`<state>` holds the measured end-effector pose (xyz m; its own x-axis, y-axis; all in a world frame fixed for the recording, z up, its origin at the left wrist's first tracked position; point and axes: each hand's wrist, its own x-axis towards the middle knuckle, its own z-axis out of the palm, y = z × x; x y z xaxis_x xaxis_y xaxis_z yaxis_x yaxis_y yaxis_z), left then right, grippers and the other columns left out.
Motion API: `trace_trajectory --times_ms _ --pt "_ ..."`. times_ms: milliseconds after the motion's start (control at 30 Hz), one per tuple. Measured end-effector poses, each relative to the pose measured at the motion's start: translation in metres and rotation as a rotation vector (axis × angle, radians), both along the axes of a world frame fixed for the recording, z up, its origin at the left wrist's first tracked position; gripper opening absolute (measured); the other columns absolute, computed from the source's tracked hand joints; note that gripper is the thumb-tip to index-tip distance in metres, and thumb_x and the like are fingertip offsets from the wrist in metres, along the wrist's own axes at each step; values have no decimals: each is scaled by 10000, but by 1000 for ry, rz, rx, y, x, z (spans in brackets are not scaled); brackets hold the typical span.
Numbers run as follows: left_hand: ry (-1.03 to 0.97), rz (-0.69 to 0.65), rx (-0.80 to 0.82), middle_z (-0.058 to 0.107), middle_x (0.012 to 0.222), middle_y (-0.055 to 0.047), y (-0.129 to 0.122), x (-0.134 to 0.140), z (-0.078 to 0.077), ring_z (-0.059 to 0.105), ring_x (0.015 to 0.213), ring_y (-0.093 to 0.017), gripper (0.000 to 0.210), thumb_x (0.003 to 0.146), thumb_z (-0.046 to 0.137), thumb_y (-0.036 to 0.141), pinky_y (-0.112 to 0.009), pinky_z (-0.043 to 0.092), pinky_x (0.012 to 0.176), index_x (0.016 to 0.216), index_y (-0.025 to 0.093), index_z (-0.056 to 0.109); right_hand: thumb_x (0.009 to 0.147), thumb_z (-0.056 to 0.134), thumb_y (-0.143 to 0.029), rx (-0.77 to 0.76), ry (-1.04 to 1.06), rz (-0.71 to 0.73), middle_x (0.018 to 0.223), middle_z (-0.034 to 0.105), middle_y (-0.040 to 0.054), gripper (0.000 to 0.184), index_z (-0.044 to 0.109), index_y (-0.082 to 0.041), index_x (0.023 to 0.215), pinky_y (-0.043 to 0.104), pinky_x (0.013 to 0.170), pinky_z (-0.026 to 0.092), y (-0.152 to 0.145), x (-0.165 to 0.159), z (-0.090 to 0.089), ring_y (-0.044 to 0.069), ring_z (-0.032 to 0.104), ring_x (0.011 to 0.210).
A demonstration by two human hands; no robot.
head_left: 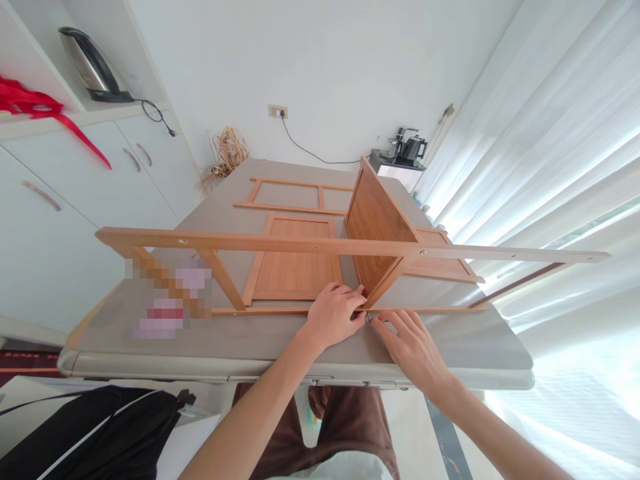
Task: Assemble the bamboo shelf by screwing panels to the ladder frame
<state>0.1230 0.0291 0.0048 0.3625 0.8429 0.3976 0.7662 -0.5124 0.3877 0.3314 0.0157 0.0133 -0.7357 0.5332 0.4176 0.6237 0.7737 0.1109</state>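
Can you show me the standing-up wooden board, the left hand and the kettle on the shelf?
Standing-up wooden board point(377, 220): head view, middle of its broad face.
Left hand point(334, 315): head view, back of the hand.
Kettle point(86, 67): head view, its silver body.

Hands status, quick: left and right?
Left hand: curled over the lower wooden rail by the upright panel, grip partly hidden.
Right hand: pinching a small metal piece, too small to identify.

Frame point(250, 241) smooth wood; panel point(377, 217) grained wood; tabletop point(450, 343) matt.
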Motion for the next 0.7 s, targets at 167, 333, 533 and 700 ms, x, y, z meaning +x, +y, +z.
trace_trajectory --times_ms 167,333,533,700 --pt "-1 6 -3 736 1086 -22 0 0 0 657 930 -193 58 840 618 221 -373 435 935 851 218 674 937 421 -68 14 -4 3 933 638 87 282 646 -194 1050 380 826 436 0 1 -3 215 546 854" --pt "12 7 5 724 1133 -16 0 0 -1 657 934 -183 72 834 623 216 -364 437 941 878 219 680 927 434 -63 12 17 2 939 636 91 274 640 -187 1058 389 827 440 1 2 -5 221 553 862" --pt "29 10 5 733 1083 -19 -1 0 -2 656 932 -183 66 845 619 231 -363 435 940 875 218 677 923 425 -50 14 -11 -3 944 637 89 294 644 -191 1058 398 840 436 0 2 -5 226 551 875" --pt "19 12 16 724 1125 -6 -1 0 -2 653 930 -175 48 834 628 224 -356 434 942 861 217 667 918 430 -38 10 -47 -9 943 634 95 288 641 -172 1061 407 845 434 1 3 -7 234 546 884"
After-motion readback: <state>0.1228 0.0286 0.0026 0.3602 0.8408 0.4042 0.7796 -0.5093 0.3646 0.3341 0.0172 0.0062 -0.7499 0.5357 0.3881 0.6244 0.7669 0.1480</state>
